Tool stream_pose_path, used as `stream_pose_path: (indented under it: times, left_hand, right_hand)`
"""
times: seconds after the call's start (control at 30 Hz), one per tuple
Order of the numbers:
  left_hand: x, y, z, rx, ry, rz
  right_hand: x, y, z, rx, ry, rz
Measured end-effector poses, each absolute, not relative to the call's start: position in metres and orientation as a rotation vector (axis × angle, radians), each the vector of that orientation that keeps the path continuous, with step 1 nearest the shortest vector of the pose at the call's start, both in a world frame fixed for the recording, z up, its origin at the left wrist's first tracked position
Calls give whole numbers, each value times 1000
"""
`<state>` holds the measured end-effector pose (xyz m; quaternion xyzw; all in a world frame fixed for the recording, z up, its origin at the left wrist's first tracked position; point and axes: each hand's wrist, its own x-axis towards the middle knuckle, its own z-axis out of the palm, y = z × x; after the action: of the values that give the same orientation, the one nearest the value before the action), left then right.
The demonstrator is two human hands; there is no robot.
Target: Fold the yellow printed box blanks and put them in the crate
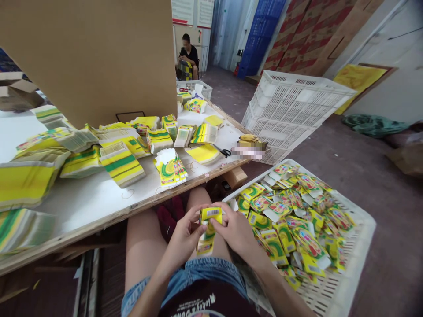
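Note:
Above my lap I hold a small yellow and green printed carton [207,240] with a barcode panel at its top. My left hand [187,231] grips its left side, thumb across the front. On the other side my right hand [233,226] pinches the upper right edge. The fingers behind the carton are hidden. A fanned pile of flat cartons [170,169] lies at the table edge just beyond my hands. To my right, a white plastic crate [358,246] holds many folded cartons [280,220] in a loose heap.
Stacks of flat cartons [120,163] cover much of the white table [142,193]. Black-handled scissors [224,152] lie near its right corner. A large cardboard sheet [99,57] stands upright behind. Beyond the crate are stacked white crates [291,110] and bananas [251,141]. A person [189,55] sits farther back.

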<state>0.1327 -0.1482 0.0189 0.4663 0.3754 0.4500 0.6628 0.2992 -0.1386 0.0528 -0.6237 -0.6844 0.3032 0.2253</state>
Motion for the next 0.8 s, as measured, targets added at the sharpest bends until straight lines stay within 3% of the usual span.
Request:
stream_pose_path:
  times: [0.2, 0.43, 0.63, 0.8]
  left_hand:
    - [125, -146, 24, 985, 787, 1010]
    - [134, -148, 23, 917, 745, 1014]
    - [148, -148, 16, 1170, 897, 1019]
    - [100, -98, 11, 1640, 1679, 1317]
  right_hand:
    - [312, -137, 44, -1385, -1810, 1186]
    - [310, -137, 37, -1209, -1412, 1313]
    - [330, -142, 41, -1398, -1564, 1088]
    - [400, -146, 57, -2111, -1834, 529]
